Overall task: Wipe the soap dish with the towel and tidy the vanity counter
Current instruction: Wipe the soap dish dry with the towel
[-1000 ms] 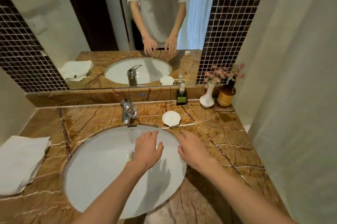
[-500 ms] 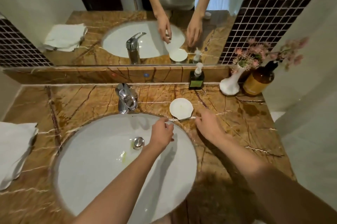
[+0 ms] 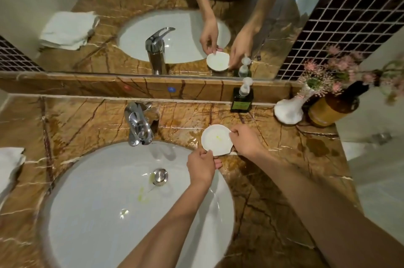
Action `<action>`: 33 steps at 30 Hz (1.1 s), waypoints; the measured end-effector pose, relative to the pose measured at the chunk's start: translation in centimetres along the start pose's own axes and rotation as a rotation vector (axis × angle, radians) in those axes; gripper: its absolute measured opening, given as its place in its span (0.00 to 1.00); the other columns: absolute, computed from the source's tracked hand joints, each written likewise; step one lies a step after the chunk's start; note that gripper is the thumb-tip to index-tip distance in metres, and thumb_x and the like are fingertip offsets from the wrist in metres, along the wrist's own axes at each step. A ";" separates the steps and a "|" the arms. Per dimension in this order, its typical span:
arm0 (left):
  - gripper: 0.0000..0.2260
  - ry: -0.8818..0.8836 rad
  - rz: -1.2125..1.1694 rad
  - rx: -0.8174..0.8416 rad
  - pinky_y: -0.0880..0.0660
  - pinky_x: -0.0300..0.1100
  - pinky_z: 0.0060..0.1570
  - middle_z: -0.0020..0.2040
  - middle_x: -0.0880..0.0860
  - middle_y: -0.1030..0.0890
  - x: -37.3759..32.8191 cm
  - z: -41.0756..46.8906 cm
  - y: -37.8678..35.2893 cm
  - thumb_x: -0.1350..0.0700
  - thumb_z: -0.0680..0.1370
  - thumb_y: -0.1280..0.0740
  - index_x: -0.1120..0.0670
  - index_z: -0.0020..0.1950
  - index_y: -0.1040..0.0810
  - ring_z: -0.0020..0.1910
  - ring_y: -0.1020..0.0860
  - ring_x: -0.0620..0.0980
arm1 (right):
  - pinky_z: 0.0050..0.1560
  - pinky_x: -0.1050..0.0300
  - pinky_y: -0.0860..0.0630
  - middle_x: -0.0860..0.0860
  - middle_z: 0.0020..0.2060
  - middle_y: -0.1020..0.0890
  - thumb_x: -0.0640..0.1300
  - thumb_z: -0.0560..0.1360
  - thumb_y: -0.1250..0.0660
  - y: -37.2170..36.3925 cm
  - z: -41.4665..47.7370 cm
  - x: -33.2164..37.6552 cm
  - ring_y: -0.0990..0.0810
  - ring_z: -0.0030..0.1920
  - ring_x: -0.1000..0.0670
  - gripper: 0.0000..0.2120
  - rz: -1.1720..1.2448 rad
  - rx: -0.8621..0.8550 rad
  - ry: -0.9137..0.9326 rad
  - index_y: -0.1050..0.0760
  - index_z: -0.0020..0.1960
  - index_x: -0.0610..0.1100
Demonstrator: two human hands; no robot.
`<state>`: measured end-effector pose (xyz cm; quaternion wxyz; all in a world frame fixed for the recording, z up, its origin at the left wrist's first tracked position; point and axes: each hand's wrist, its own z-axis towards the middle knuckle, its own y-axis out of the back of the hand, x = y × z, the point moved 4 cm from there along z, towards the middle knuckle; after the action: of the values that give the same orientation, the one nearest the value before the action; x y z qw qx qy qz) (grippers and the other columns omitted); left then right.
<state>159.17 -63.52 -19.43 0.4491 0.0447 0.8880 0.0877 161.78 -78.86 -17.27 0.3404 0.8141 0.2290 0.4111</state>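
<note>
Both hands meet at a small white shell-shaped ceramic soap dish (image 3: 215, 139), which sits on the brown veined marble vanity counter (image 3: 290, 158) just beyond the right rim of the white oval sink basin (image 3: 105, 202). The left hand (image 3: 201, 168) curls its fingers around the dish's near edge, thumb on top of the rim, pinching it. The right hand (image 3: 246, 140) closes on the dish's right edge with fingertips against the rim. Whether the dish is lifted or flat on the stone cannot be told. A faint yellow-green smear marks the dish's middle, and similar streaks lie in the basin near the chrome drain plug (image 3: 160, 176).

A folded white towel (image 3: 9, 166) lies at the far left edge of the counter, well apart from both hands. The chrome single-lever faucet (image 3: 138, 124) stands behind the basin. Along the back ledge to the right stand a dark green pump bottle (image 3: 242, 99), a white ceramic vase holding pink flowers (image 3: 288, 111), and just beside it an amber glass bottle (image 3: 332, 110). The wall mirror (image 3: 153, 16) above the ledge reflects the hands, dish and towel
</note>
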 end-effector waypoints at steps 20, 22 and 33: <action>0.07 0.171 -0.334 -0.122 0.23 0.37 0.25 0.30 0.58 0.19 2.9 -3.2 6.5 0.68 0.75 0.41 0.63 0.38 0.26 0.24 0.18 0.50 | 0.39 0.46 0.25 0.39 0.34 0.21 0.34 0.76 0.43 -3.5 -4.8 6.6 0.23 0.38 0.40 0.14 -0.137 0.130 0.323 0.27 0.33 0.38; 0.07 0.224 -0.415 -0.126 0.22 0.38 0.24 0.26 0.57 0.19 3.7 -3.6 7.8 0.70 0.74 0.41 0.64 0.38 0.26 0.23 0.19 0.50 | 0.39 0.49 0.27 0.39 0.34 0.22 0.34 0.75 0.43 -4.7 -5.7 7.8 0.25 0.38 0.41 0.15 -0.183 0.152 0.363 0.30 0.31 0.41; 0.05 0.511 -0.777 0.036 0.22 0.40 0.24 0.27 0.59 0.18 7.1 -5.4 12.7 0.67 0.77 0.39 0.66 0.43 0.26 0.25 0.18 0.50 | 0.34 0.52 0.29 0.40 0.35 0.24 0.37 0.73 0.37 -8.9 -9.9 12.8 0.24 0.37 0.41 0.07 -0.455 0.195 0.544 0.28 0.36 0.40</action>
<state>150.59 -50.58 -19.37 0.2147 -0.3064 0.9226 -0.0944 159.92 -60.95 -12.99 0.2704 0.6321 0.5243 0.5024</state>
